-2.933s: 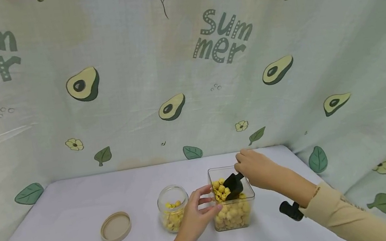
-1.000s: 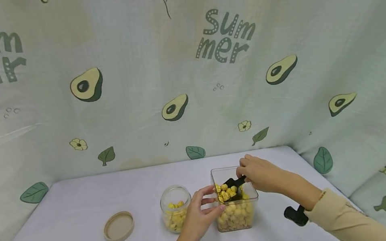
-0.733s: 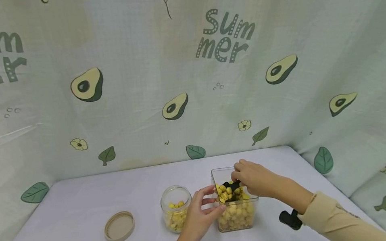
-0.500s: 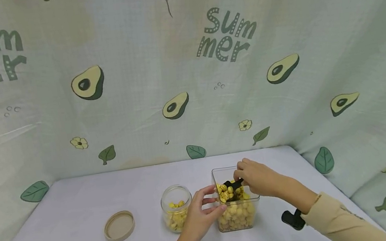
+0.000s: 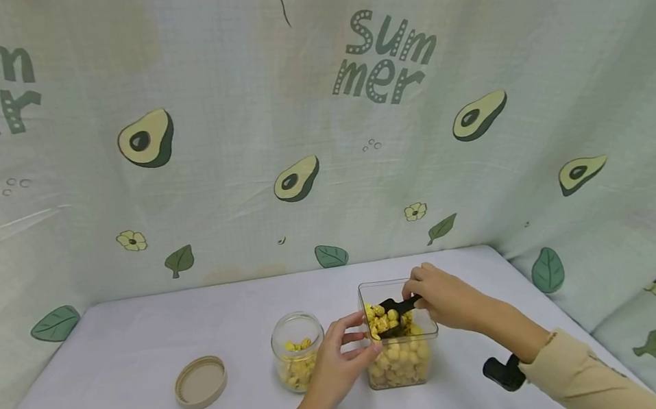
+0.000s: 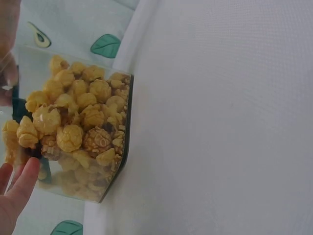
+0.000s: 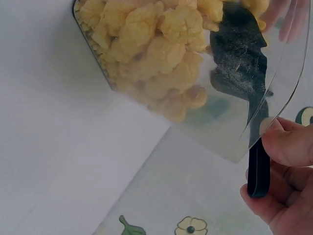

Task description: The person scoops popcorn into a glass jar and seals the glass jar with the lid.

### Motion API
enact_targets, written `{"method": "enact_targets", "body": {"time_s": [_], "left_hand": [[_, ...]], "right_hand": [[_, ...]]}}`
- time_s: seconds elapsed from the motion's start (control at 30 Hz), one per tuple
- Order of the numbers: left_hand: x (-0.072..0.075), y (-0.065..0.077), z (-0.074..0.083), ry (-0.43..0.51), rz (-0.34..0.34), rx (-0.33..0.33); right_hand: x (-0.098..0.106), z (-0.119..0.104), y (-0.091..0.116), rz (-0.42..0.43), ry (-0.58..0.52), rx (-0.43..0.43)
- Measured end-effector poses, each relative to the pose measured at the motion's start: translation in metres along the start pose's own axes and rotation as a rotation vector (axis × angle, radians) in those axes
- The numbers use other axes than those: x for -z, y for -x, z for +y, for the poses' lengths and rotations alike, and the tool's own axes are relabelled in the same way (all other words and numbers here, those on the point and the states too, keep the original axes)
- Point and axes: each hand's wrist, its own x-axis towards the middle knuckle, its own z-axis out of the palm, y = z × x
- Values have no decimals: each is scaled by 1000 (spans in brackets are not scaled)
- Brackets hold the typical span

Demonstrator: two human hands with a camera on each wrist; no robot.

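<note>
A clear square container [image 5: 398, 363] with yellow popcorn [image 6: 68, 138] in it stands on the table. My right hand [image 5: 441, 293] pinches the handle of a black scoop [image 5: 400, 305] at the container's right side. In the right wrist view the scoop's head [image 7: 239, 51] lies inside among the popcorn, seen through the wall. My left hand [image 5: 338, 367] touches the container's left front corner, its fingers extended along the left wall and the thumb at the front. Just left of that hand is a round glass jar [image 5: 290, 368] partly filled with yellow popcorn, its lower right side covered by the hand.
A round beige lid [image 5: 201, 383] lies on the white table [image 5: 134, 340], left of the jar. A printed cloth [image 5: 218, 129] hangs behind and beside the table. The black device [image 5: 504, 373] sits by my right wrist.
The scoop's head has gone lower into the popcorn since the earliest frame. Over the last half second my right hand shifts slightly right with the handle. My left hand keeps its place.
</note>
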Motion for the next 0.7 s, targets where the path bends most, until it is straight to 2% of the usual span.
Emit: {"method": "enact_targets", "body": {"time_s": [0.5, 0.7], "left_hand": [[1, 0, 1, 11, -8, -7], [1, -1, 0, 4, -6, 6]], "right_hand": [[0, 14, 12, 44, -167, 20], [0, 20, 15, 65, -199, 49]]}}
